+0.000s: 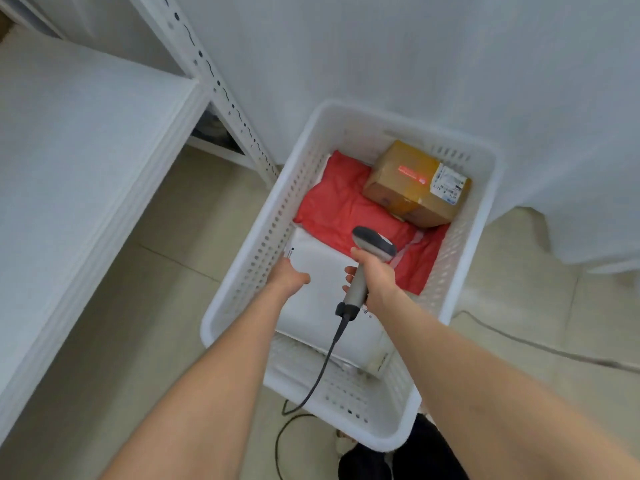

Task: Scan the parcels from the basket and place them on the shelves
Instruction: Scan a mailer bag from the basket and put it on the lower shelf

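A white shelf stands left of a white basket on the floor, where the left hand grips a white parcel's edge, the right hand clasps a scanner, and a red parcel and cardboard box lie beyond.

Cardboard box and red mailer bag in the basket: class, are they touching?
Touching. The head view shows the cardboard box resting directly on the red mailer bag, overlapping its far corner.
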The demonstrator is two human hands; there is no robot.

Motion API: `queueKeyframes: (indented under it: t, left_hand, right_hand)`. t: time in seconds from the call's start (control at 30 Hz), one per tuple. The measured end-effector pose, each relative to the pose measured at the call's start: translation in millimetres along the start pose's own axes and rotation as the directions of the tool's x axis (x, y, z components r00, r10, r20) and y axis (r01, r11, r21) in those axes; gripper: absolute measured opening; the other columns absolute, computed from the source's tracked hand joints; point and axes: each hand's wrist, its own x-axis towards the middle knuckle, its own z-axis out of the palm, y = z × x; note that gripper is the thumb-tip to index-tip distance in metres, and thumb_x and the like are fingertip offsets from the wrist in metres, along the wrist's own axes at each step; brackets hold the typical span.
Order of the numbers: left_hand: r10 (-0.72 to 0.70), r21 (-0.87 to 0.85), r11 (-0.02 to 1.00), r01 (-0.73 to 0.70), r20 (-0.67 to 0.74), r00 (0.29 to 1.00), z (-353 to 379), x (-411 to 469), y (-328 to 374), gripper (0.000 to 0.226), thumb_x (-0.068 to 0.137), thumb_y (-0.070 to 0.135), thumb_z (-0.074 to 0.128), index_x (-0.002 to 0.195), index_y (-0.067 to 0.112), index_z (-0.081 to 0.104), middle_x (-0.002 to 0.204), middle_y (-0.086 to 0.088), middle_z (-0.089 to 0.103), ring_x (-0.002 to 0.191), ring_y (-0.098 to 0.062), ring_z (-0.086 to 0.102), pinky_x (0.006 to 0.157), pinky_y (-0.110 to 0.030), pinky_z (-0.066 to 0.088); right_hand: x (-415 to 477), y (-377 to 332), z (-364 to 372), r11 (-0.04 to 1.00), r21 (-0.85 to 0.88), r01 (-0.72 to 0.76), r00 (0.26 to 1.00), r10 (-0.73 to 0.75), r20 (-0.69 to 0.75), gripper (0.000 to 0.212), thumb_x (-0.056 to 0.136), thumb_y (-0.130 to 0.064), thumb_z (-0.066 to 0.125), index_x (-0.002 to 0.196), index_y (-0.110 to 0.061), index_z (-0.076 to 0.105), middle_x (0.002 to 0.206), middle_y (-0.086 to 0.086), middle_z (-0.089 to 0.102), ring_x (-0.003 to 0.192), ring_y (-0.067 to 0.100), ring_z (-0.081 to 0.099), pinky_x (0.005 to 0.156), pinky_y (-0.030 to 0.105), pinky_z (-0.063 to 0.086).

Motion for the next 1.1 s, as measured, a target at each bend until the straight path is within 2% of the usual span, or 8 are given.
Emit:
queueKeyframes:
  t: [0.07, 0.2, 0.37, 0.6, 0.8, 0.93, 1.03, 1.1]
  left_hand:
    - [-0.018, -0.016, 1.0, 0.017, -0.027, 0.999, 11.0, 31.1, -10.4, 0.068, 0.083, 0.017, 0.069, 0.14, 0.001, 0.037, 0.133, -0.014, 0.051, 0.119, -0.028, 0.052, 0.089, -0.028, 0.042]
    - [-0.045, -0.016, 0.999, 0.044, -0.038, 0.998, 27.1, 82.6, -28.0, 0.083, 0.081, 0.022, 0.073, 0.146, 0.0, 0.025, 0.149, -0.015, 0.036, 0.134, -0.028, 0.039, 0.101, -0.03, 0.036]
    - [-0.044, -0.057, 0.998, 0.042, -0.037, 0.998, 43.2, 132.4, -50.1, 0.079, 0.076, 0.026, 0.079, 0.141, 0.005, 0.038, 0.14, -0.01, 0.047, 0.127, -0.026, 0.046, 0.093, -0.026, 0.037]
    - [-0.038, -0.114, 0.993, 0.038, -0.005, 0.999, 58.5, 161.8, -65.6, 0.084, 0.068, 0.037, 0.083, 0.137, 0.011, 0.042, 0.134, -0.005, 0.052, 0.121, -0.025, 0.051, 0.101, -0.036, 0.042]
    - [-0.03, -0.213, 0.977, 0.033, 0.015, 0.999, 39.4, 137.0, -56.9, 0.042, 0.078, 0.018, 0.078, 0.114, 0.005, 0.06, 0.108, -0.008, 0.064, 0.095, -0.025, 0.061, 0.086, -0.034, 0.049]
    - [0.021, -0.232, 0.973, -0.011, 0.04, 0.999, 28.7, 104.2, -45.2, 0.029, 0.082, 0.019, 0.074, 0.104, 0.005, 0.062, 0.106, -0.012, 0.065, 0.093, -0.027, 0.063, 0.088, -0.039, 0.051]
    - [0.058, -0.271, 0.962, -0.036, 0.076, 0.995, 27.3, 72.8, -32.1, 0.015, 0.085, 0.015, 0.069, 0.085, 0.011, 0.055, 0.095, -0.014, 0.062, 0.083, -0.026, 0.06, 0.078, -0.037, 0.048]
    - [0.077, -0.3, 0.953, -0.048, 0.085, 0.993, 22.5, 53.3, -22.4, 0.015, 0.085, 0.016, 0.068, 0.085, 0.011, 0.054, 0.095, -0.017, 0.064, 0.083, -0.029, 0.063, 0.079, -0.042, 0.051]
  right_hand:
    - [36.3, 11.6, 8.1, 0.999, -0.038, -0.019, 1.0, 0.02, 0.018, 0.021, 0.086, -0.023, 0.069, 0.099, -0.009, 0.061, 0.081, 0.01, 0.062, 0.064, 0.019, 0.056, 0.066, 0.036, 0.055]
    - [95.9, 34.3, 22.1, 0.996, -0.08, -0.049, 0.998, 0.052, 0.034, 0.024, 0.085, -0.022, 0.07, 0.1, -0.006, 0.06, 0.084, 0.009, 0.059, 0.065, 0.02, 0.055, 0.062, 0.035, 0.055]
    - [145.5, 55.3, 31.0, 0.985, -0.155, -0.071, 0.997, 0.076, 0.026, 0.048, 0.08, -0.029, 0.071, 0.119, -0.005, 0.06, 0.094, 0.005, 0.062, 0.078, 0.022, 0.06, 0.073, 0.034, 0.05]
    - [171.7, 70.7, 32.1, 0.98, -0.189, -0.055, 0.998, 0.058, 0.013, 0.048, 0.08, -0.032, 0.072, 0.118, -0.007, 0.059, 0.111, 0.009, 0.066, 0.099, 0.028, 0.064, 0.094, 0.043, 0.052]
    - [147.6, 61.1, 25.5, 0.985, -0.166, -0.042, 0.999, 0.044, 0.012, 0.036, 0.085, -0.027, 0.07, 0.112, -0.009, 0.054, 0.107, 0.005, 0.06, 0.096, 0.025, 0.058, 0.086, 0.034, 0.048]
    - [112.5, 50.3, 27.8, 0.989, -0.141, -0.049, 0.997, 0.058, 0.057, 0.045, 0.083, -0.027, 0.072, 0.121, -0.006, 0.059, 0.113, 0.007, 0.066, 0.097, 0.024, 0.064, 0.086, 0.035, 0.052]
    - [84.7, 40.5, 23.5, 0.992, -0.121, -0.041, 0.997, 0.049, 0.063, 0.031, 0.085, -0.025, 0.069, 0.111, -0.01, 0.062, 0.11, 0.006, 0.067, 0.084, 0.018, 0.064, 0.073, 0.03, 0.053]
    - [67.6, 33.9, 18.1, 0.993, -0.115, -0.02, 0.999, 0.025, 0.045, 0.023, 0.087, -0.025, 0.068, 0.105, -0.013, 0.061, 0.112, 0.007, 0.067, 0.091, 0.021, 0.065, 0.086, 0.037, 0.054]
